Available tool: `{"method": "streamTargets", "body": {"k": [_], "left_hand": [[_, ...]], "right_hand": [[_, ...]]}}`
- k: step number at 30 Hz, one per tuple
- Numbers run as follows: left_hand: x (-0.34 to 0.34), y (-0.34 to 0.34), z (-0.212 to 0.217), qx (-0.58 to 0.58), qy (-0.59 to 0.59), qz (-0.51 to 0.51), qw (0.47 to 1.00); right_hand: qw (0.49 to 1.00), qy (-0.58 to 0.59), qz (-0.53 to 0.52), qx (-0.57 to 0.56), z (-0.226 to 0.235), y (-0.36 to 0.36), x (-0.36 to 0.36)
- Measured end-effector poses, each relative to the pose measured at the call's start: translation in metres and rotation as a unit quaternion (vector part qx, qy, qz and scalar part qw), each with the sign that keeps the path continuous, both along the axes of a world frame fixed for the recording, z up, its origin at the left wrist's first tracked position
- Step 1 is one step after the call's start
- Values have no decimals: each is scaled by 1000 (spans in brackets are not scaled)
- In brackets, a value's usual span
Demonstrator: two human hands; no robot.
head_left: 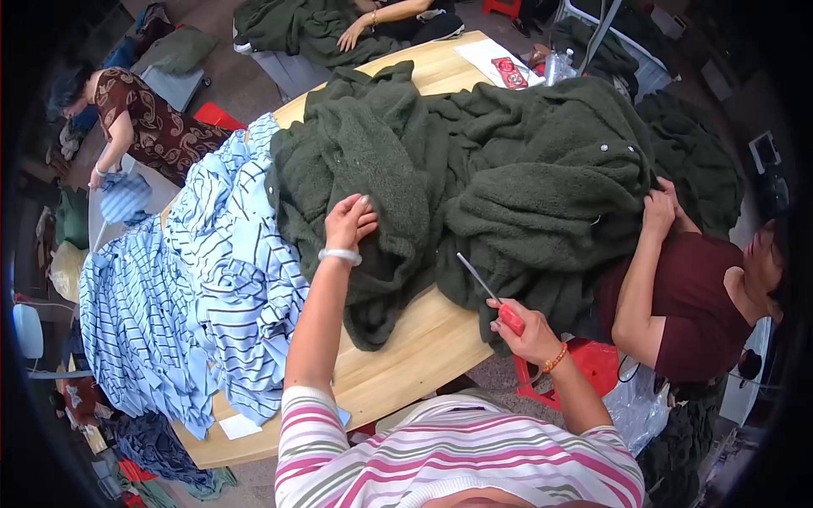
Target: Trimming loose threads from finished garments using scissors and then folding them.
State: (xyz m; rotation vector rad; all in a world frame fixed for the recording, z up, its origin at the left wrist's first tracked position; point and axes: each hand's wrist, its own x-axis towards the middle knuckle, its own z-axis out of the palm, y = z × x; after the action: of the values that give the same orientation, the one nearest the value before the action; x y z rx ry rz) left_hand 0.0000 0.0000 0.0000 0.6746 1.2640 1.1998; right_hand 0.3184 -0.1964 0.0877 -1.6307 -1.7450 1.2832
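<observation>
A heap of dark green fleece garments (360, 161) lies on the table before me, its front edge hanging near me. Above its left part, my left hand (349, 223) is closed with curled fingertips; whatever they pinch, if anything, is too small to make out. My right hand (532, 337) grips a red-handled tool (511, 319) with a slim metal blade, which points up and left toward the fleece. The fingers cover part of its handle, so its exact kind is unclear. Blue-and-white striped garments (233, 279) are piled to the left of the fleece.
At the right, a person in a maroon top (690, 296) has both hands on the fleece. Another person (152, 118) handles light-blue cloth at the far left. Paper and a red packet (509, 73) lie at the back of the wooden table (406, 351). A red stool (584, 372) stands at front right.
</observation>
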Motion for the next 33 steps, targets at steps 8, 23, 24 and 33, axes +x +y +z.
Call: {"method": "streamTargets", "body": {"k": [8, 23, 24, 33], "left_hand": [[12, 8, -59, 26, 199, -25, 979], [33, -19, -15, -12, 3, 19, 1000], [31, -18, -11, -14, -40, 7, 999], [35, -39, -27, 93, -83, 38, 991]], "right_hand": [[993, -77, 49, 68, -11, 1, -12], [987, -118, 91, 66, 5, 32, -42], [987, -117, 90, 70, 4, 31, -45], [966, -223, 134, -8, 30, 38, -56]]}}
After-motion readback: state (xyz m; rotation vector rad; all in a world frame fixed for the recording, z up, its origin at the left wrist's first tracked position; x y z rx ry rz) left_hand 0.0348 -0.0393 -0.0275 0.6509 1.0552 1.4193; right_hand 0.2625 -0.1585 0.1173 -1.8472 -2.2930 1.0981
